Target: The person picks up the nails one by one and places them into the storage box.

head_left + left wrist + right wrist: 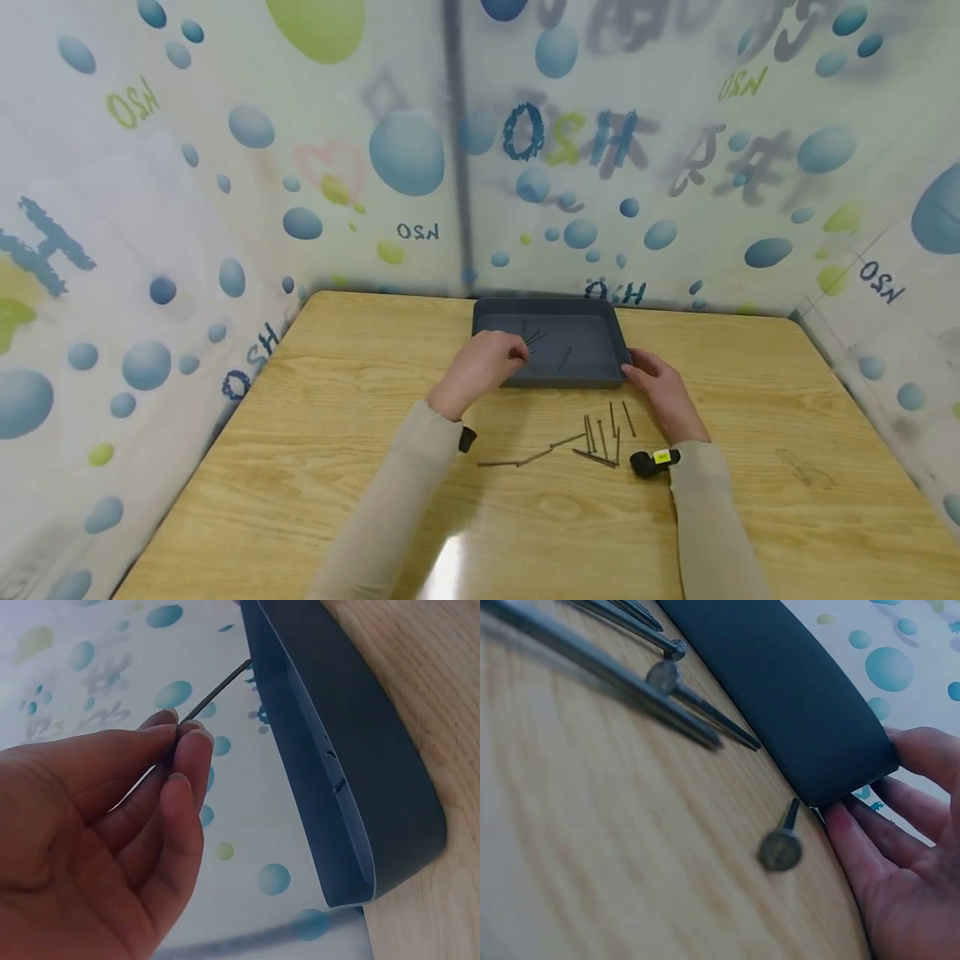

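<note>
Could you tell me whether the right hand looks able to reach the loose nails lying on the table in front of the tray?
Probably yes. The right hand rests against the tray's near right corner, holding nothing, and the loose nails lie just beside it on the bare table, with nothing between them.

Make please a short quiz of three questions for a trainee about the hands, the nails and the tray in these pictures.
1. What does the left hand pinch?
2. True or false: the right hand lies flat on the table, apart from the tray.
3. Where are most nails: A in the tray, B on the table?

Key
1. A nail, held over the tray.
2. False: its fingers touch the tray's corner.
3. B, the loose nails before the tray.
</note>
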Available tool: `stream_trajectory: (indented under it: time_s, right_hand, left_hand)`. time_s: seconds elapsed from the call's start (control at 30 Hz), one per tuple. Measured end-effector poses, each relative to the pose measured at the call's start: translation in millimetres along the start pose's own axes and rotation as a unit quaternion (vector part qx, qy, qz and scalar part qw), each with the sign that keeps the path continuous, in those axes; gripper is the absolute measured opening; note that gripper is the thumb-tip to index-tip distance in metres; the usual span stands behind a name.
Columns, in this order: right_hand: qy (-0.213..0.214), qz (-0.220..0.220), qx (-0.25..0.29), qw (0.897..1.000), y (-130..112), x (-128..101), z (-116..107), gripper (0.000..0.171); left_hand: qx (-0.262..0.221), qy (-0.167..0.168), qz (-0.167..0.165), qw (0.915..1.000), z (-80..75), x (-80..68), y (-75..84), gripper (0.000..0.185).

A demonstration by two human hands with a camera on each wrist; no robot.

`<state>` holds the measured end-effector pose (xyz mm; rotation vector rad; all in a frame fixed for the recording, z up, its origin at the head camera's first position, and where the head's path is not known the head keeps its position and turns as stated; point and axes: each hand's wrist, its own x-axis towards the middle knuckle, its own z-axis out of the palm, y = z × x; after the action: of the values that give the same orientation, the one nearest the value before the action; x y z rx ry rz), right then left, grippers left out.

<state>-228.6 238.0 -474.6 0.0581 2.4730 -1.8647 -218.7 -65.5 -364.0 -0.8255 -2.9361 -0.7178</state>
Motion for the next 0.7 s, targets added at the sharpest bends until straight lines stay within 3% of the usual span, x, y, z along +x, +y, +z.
stream_trajectory:
  time_s: [0.3,0.53,0.7]
  right_hand:
    - [-0.012,0.000,0.017,1.000,-10,-6,0,0.057]
    - [-0.013,-0.003,0.019,1.000,-1,-1,-1,0.056]
    - [-0.009,-0.004,0.008,1.000,-1,-1,-2,0.057]
  left_hand:
    - [-0.013,-0.020,-0.018,0.9995,-0.9,18.1,-3.2,0.016]
    - [0.000,-0.054,-0.077,0.9955,-1.0,32.0,-7.8,0.015]
    - [0.012,-0.046,-0.106,0.9932,0.3,40.4,-15.1,0.016]
